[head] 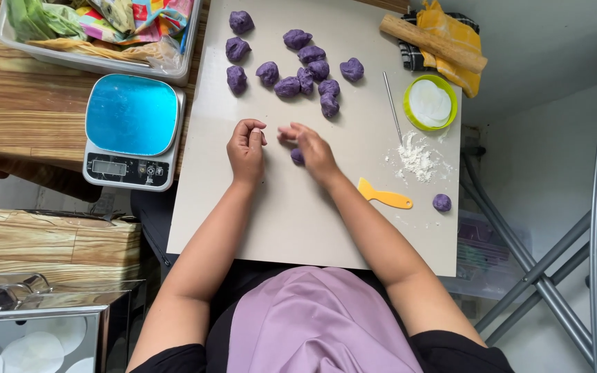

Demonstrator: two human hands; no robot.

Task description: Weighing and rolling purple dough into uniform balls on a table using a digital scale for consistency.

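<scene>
The right hand (pixel 310 146) lies flat and nearly open on a small purple dough piece (pixel 297 157), which sits under the palm on the pale board (pixel 278 221) of the table. Only one edge of the piece shows, so it is pressed or rolled under the hand rather than gripped. The left hand (pixel 247 146) rests just beside it with the fingers curled in to a loose fist; I cannot tell if it holds anything inside.

As I judge it, the step in hand is shaping one portion into a ball. The next move would call for light, even pressure of the palm and a small circular path, so the piece does not slip out to the side.

Far from the hands, a cluster of rough dough lumps (pixel 298 65) waits near the far edge of the board. At the right, one rounded dough ball (pixel 441 202) sits apart, near a yellow scraper (pixel 385 196), a heap of flour (pixel 419 155), a thin metal stick (pixel 392 103), a green-rimmed dish (pixel 430 102) and a wooden rolling pin (pixel 433 43). At the left, off the board, stands a kitchen scale (pixel 131 131) with a blue top.

The open room is the near half of the board, between the arms. The board's right edge is close to the finished ball.
</scene>
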